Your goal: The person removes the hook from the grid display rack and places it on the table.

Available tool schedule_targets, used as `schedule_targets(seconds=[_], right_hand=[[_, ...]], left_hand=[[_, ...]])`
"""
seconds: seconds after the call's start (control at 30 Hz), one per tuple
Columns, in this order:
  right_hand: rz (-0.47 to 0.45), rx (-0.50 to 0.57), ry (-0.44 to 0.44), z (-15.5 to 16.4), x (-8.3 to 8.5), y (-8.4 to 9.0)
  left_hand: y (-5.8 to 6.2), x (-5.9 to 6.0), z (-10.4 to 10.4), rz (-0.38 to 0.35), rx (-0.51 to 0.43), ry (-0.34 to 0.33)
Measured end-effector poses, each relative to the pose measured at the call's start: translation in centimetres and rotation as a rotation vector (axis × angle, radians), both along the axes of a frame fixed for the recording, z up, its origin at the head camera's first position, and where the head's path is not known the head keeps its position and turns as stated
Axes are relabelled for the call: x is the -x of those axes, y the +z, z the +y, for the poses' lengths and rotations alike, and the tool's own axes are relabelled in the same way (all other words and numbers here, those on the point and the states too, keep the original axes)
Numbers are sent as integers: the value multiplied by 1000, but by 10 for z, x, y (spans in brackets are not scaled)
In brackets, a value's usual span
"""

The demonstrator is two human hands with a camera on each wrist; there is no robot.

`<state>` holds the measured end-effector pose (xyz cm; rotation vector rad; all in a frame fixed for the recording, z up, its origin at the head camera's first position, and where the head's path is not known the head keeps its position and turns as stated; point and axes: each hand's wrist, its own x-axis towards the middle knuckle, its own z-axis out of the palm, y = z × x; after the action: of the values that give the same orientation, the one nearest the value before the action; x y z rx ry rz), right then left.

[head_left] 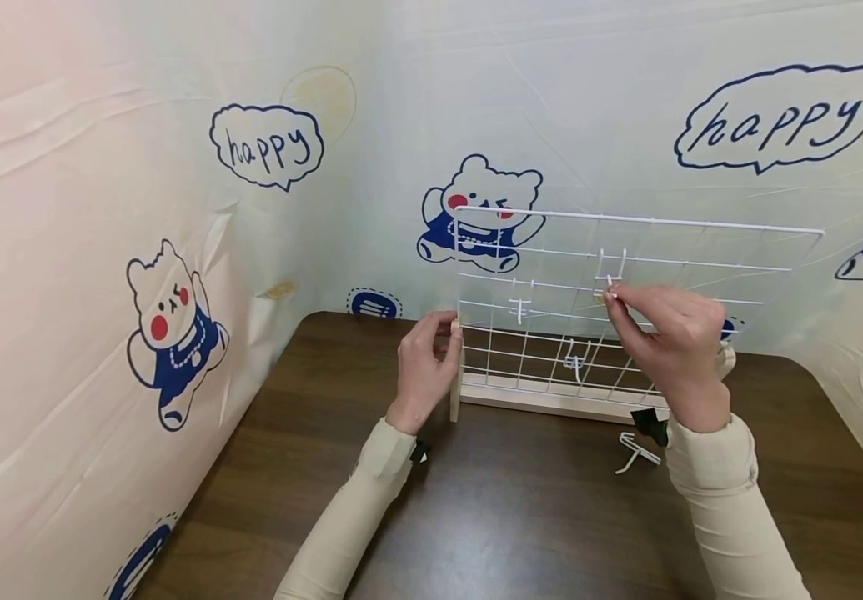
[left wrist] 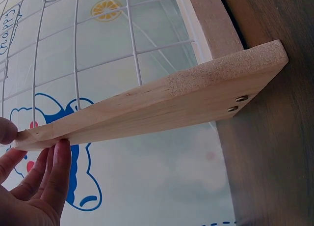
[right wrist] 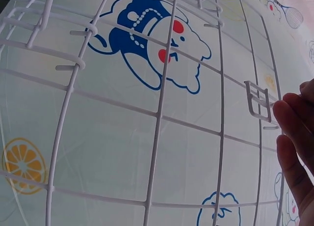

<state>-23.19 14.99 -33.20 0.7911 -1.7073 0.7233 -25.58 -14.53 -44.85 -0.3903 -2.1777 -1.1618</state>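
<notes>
A white wire grid (head_left: 649,220) stands in a wooden frame on the table. At its left side my left hand (head_left: 425,367) holds the upper end of the wooden upright (left wrist: 147,108), thumb on one side and fingers on the other. My right hand (head_left: 671,342) pinches the tip of a white wire hook (head_left: 609,277) against the grid's upper part. In the right wrist view that hook (right wrist: 258,102) lies at the grid wires, its tip hidden by the fingers. Two more white hooks hang on the grid, one at left (head_left: 519,308) and one lower (head_left: 574,362).
A loose white hook (head_left: 635,454) lies on the brown table (head_left: 491,517) below the right forearm. The wooden base bar (head_left: 544,401) runs along the grid's bottom. A printed cloth (head_left: 371,183) surrounds the table at the back and sides.
</notes>
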Motion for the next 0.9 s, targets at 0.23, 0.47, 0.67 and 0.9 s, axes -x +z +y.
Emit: schedule_targets(seconds=[0.23, 0.47, 0.67, 0.9], right_hand=[[3, 5, 10, 1, -3, -2], [12, 0, 7, 2, -6, -5], [41, 10, 11, 1, -10, -8], [65, 18, 17, 1, -13, -13]], left_hand=[[-1, 0, 0, 3, 3, 4], [0, -1, 0, 0, -1, 5], [0, -1, 1, 4, -2, 15], [1, -1, 1, 1, -4, 10]])
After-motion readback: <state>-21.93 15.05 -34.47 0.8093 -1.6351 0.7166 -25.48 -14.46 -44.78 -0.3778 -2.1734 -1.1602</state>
